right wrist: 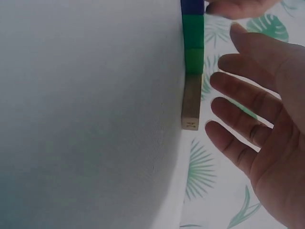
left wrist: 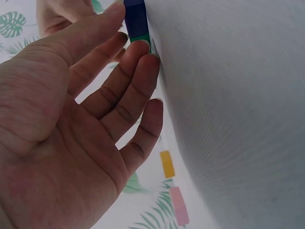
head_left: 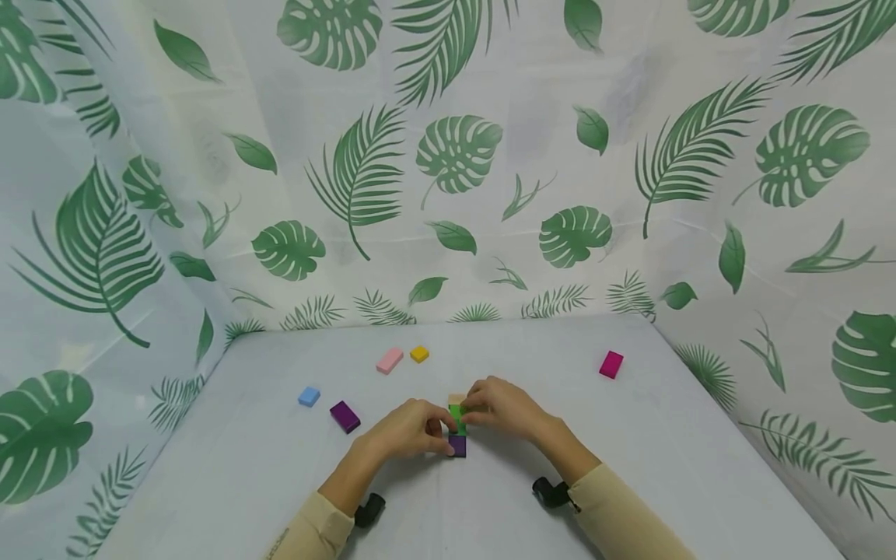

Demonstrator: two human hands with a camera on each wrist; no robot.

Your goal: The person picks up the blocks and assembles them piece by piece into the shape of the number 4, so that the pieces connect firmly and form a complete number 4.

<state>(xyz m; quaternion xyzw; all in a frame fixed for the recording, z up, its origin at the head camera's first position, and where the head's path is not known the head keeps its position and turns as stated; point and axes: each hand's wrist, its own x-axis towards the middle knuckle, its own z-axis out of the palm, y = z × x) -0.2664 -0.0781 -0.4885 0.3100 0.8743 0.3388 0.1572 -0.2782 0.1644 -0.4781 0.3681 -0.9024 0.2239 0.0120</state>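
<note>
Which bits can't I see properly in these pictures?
Head view: parts of the two green rectangular blocks, hidden by the fingers of the left hand and right hand.
Left wrist view: one end of the dark purple rectangular block beside them, cut off by the top edge.
Right wrist view: most of the left hand, cut off by the top edge.
Head view: small dark marking on the left beige cloth sleeve, too small to read.

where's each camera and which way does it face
Head: on the head, facing forward and down at the table; left hand, right hand, sleeves show.
Left wrist: on that wrist, facing past the palm toward a dark purple block; both hands show.
Right wrist: on that wrist, facing a row of blocks; both hands show.
Both wrist views share the dark purple block.
</note>
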